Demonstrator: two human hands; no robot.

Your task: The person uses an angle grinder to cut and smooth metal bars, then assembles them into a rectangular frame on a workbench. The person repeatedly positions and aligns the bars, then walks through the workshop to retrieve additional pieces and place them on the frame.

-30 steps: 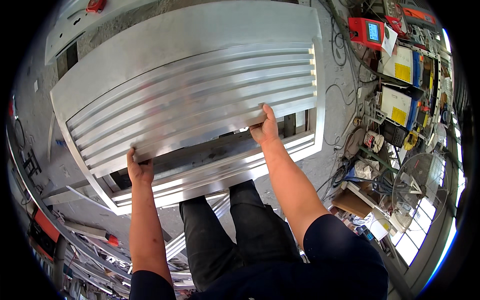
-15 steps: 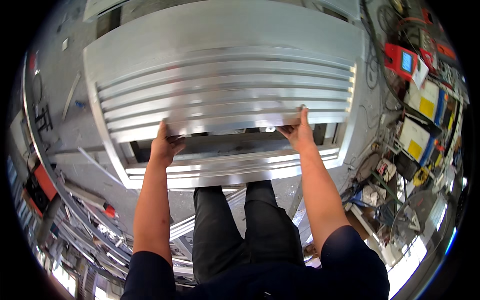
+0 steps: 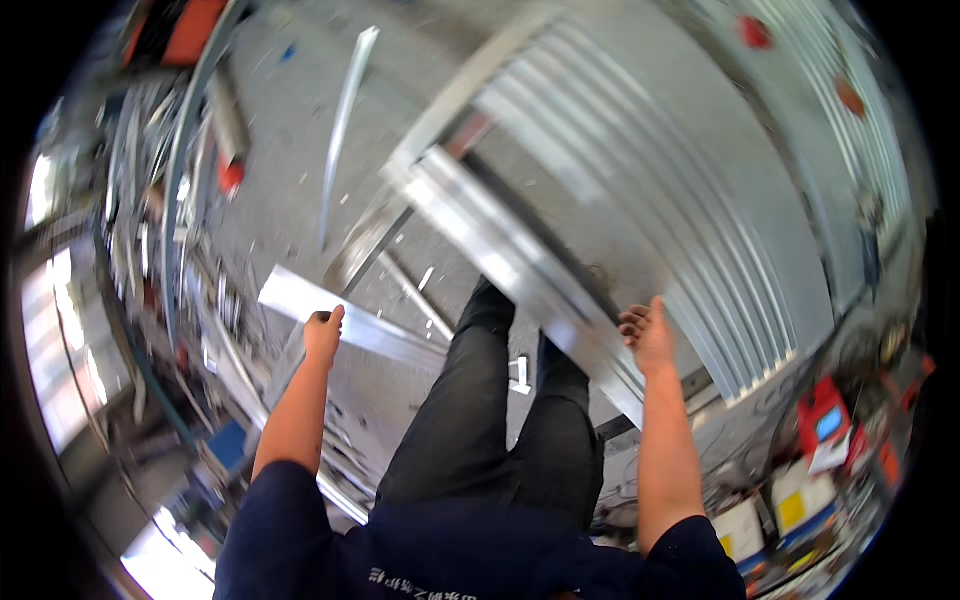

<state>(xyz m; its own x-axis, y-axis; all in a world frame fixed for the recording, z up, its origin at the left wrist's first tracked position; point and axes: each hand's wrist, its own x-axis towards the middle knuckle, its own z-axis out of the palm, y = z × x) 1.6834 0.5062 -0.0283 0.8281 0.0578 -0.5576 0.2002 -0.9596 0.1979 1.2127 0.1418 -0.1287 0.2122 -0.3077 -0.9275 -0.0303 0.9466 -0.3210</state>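
A silvery slatted metal panel (image 3: 610, 150), with parallel slats set in a frame, lies tilted across the right half of the view, blurred by motion. Over its near rail, my right hand (image 3: 650, 338) hangs with loosely bent, parted fingers and nothing in them. To the left, my left hand (image 3: 323, 338) has its fingers curled in and its thumb up. Nothing shows inside it. A flat, shiny metal strip (image 3: 375, 335) passes behind that hand; whether they touch is unclear.
A long thin metal strip (image 3: 343, 130) and small scraps lie on the grey floor. Metal lengths (image 3: 130, 220) crowd the left side. At lower right are a red device with a screen (image 3: 824, 420) and white boxes with yellow labels (image 3: 795, 500). Another slatted panel (image 3: 840, 60) lies far right.
My view has swung left, so the panel now sits tilted at the right. Both hands have come off its slat edge; my left hand is now beside the flat strip.
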